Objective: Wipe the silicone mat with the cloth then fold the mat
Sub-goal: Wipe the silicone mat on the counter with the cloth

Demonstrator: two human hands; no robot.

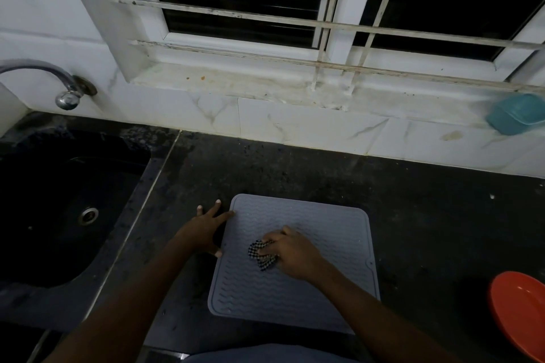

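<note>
A grey silicone mat [321,221] with a wavy ribbed surface lies flat on the dark countertop [427,215], near its front edge. My right hand [295,253] rests on the middle of the mat, closed on a bunched black-and-white checked cloth [261,253] that pokes out to the left of the fingers. My left hand [206,230] lies spread at the mat's left edge, palm on the counter, with a fingertip and the thumb touching the rim. The mat's near right corner is hidden by my right forearm.
A dark sink [59,215] with a drain is set into the counter on the left, under a chrome tap [59,82]. A red bowl [522,312] sits at the right edge. A teal soap dish [516,115] rests on the window ledge at the back right.
</note>
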